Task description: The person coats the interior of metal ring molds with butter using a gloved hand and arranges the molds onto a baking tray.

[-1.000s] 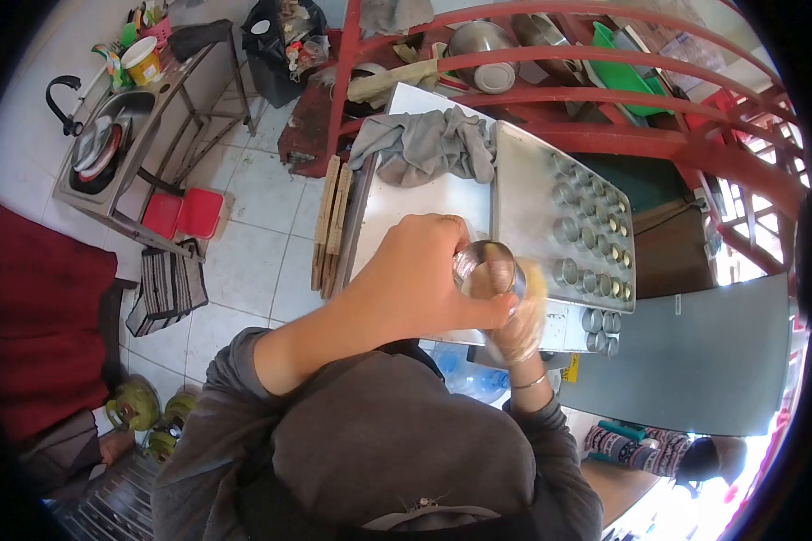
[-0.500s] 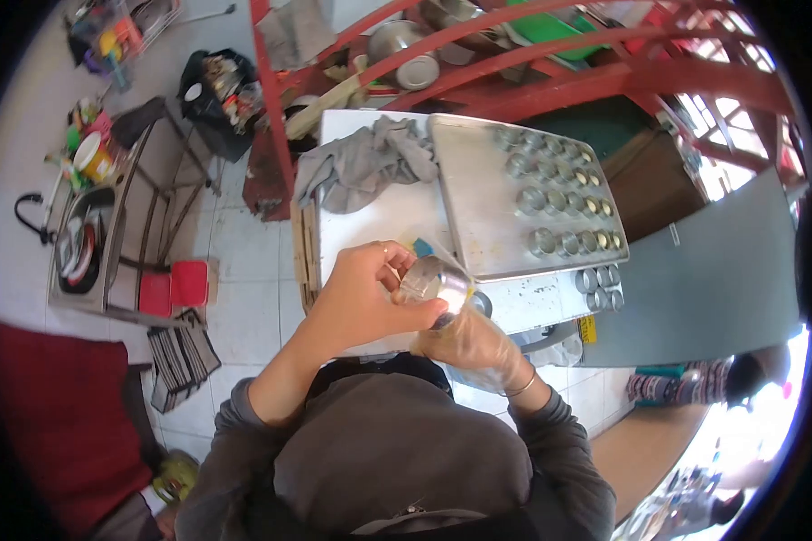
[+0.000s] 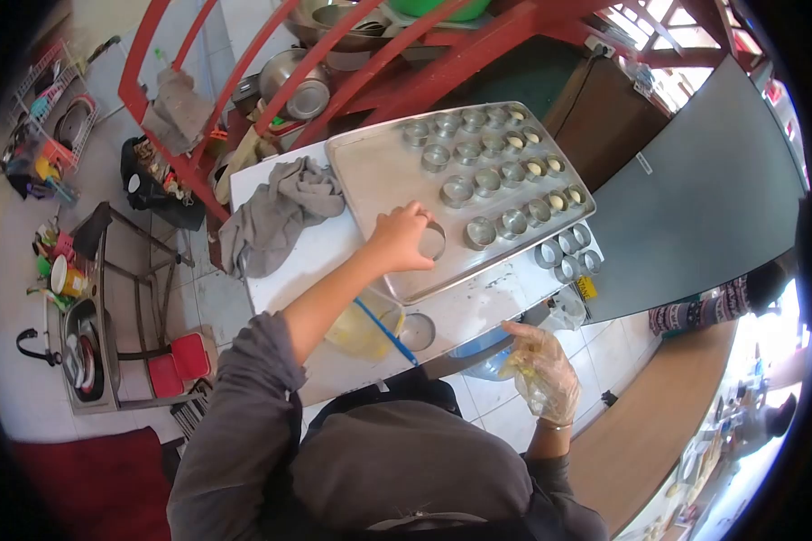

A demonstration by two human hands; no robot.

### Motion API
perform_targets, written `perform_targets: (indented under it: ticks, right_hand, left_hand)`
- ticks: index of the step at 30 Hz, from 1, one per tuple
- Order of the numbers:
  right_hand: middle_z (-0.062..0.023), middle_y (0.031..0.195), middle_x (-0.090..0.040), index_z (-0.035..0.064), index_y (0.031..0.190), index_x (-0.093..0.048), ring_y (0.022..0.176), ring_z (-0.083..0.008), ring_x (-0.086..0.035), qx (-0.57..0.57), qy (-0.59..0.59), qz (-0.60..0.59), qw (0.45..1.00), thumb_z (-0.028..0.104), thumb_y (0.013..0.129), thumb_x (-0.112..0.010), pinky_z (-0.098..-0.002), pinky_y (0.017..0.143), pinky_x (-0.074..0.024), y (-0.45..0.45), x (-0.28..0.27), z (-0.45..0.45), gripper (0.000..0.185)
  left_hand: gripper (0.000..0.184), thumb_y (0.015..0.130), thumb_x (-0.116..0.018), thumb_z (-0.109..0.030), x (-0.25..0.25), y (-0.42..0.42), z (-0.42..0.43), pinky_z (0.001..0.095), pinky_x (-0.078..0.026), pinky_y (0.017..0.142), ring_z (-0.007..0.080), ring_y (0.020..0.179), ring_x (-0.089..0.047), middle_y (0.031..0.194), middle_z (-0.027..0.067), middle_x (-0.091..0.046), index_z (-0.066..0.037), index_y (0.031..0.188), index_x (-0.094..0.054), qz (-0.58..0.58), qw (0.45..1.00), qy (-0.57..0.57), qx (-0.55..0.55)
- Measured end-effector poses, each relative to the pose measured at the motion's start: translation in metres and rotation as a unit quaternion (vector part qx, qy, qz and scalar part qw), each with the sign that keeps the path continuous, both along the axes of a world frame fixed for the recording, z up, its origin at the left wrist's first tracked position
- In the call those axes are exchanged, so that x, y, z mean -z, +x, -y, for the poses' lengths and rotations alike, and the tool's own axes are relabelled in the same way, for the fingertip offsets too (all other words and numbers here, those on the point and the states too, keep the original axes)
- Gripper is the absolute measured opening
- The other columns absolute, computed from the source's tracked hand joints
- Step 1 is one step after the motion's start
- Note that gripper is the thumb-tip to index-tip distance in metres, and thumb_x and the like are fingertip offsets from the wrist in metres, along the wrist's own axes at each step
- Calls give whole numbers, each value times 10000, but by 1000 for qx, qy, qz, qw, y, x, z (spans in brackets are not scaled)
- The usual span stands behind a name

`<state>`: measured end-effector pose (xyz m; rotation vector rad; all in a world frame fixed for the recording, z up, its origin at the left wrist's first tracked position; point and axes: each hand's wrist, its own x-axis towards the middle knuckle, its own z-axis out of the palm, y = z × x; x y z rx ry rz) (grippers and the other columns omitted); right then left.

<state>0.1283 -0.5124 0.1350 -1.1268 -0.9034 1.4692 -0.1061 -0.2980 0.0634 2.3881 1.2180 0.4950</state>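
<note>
My left hand (image 3: 401, 238) grips a metal ring (image 3: 433, 241) by its side, over the near left part of a large metal tray (image 3: 377, 203). Rows of similar rings (image 3: 457, 189) stand on the tray, and those toward the right hold pale pieces. My right hand (image 3: 543, 371), in a clear plastic glove with yellowish smears, hangs off the table's front edge with fingers spread and holds nothing. Near the front edge are a bowl of something yellowish (image 3: 361, 332) with a blue-handled tool (image 3: 386, 332) across it, and another round metal ring (image 3: 417, 332).
A grey cloth (image 3: 284, 212) lies crumpled on the white table (image 3: 289, 302), left of the tray. Several more rings (image 3: 567, 269) stand at its right corner. Red railings (image 3: 478, 68) run behind, with pots beyond. A grey panel (image 3: 686, 203) is at right, a sink (image 3: 79, 316) at far left.
My left hand has moved forward over the tray with the ring. My right hand has let go of it and moved right. The view has turned, and the bowl now shows.
</note>
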Motion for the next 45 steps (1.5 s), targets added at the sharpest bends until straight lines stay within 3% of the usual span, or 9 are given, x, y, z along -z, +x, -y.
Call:
perform_targets:
  ticks: [4,8,16,25,28,31,37,40,45]
  right_hand:
    - [-51,765,-530,-116,1149,-576,684,-146,-520,125,3,44,991,133,753,-659,-257,665,-471,27,13,9,475]
    - [-53,756,-507,-118,1118,-586,692,-151,-521,92,-33,28,995,160,767,-650,-247,645,-456,49,12,1,452]
    - [-52,772,-506,-109,1134,-581,704,-163,-550,49,-52,3,997,173,764,-676,-266,683,-461,65,16,-21,474]
    - [-58,835,-544,-99,1152,-578,739,-148,-525,-15,-65,-12,998,181,765,-701,-260,703,-450,81,32,-34,493]
    - [-32,790,-503,-99,1149,-579,736,-127,-477,-9,-62,-15,998,162,763,-682,-238,688,-418,79,30,-37,477]
    - [-23,783,-492,-96,1145,-583,718,-113,-436,-23,-49,13,998,137,757,-656,-216,672,-371,90,42,-35,459]
    - [-12,766,-470,-97,1137,-591,713,-104,-427,9,-50,14,999,137,748,-651,-210,667,-348,76,32,-35,458]
    - [-13,766,-468,-95,1147,-590,718,-108,-446,22,-51,56,997,148,750,-659,-215,676,-369,65,22,-39,471]
    - [-22,764,-481,-89,1167,-587,720,-118,-473,-81,-80,37,993,160,755,-670,-224,684,-409,81,38,-50,488]
  left_hand:
    - [714,549,-794,-370,33,47,-25,539,-397,892,277,1125,-513,1176,86,-503,-81,1167,-582,-109,993,-25,31]
    - [722,549,-796,-379,58,64,-33,530,-394,899,261,1133,-503,1174,78,-506,-89,1175,-582,-129,990,-33,43]
    - [659,553,-782,-357,38,68,-25,511,-392,885,271,1135,-506,1167,65,-513,-118,1136,-590,-180,983,-39,16]
    - [758,549,-807,-391,41,56,-13,508,-387,869,260,1108,-505,1159,66,-504,-108,1208,-559,-97,995,-5,-8]
    - [599,610,-788,-372,21,42,-2,479,-396,857,269,1100,-505,1117,63,-524,-89,1104,-602,44,997,41,-41]
    - [385,678,-739,-297,3,9,27,440,-396,844,262,1070,-509,1047,56,-550,-77,976,-636,75,995,-61,-7]
    - [378,671,-706,-220,10,17,124,426,-380,866,267,1000,-521,1000,91,-542,-75,1013,-635,-150,974,67,155]
    - [328,718,-651,-206,11,33,137,439,-360,902,257,988,-515,1014,93,-549,-97,1027,-643,-345,911,156,163]
    - [271,808,-569,-187,42,52,138,461,-333,975,261,985,-509,1059,88,-546,-120,1057,-651,-453,866,159,137]
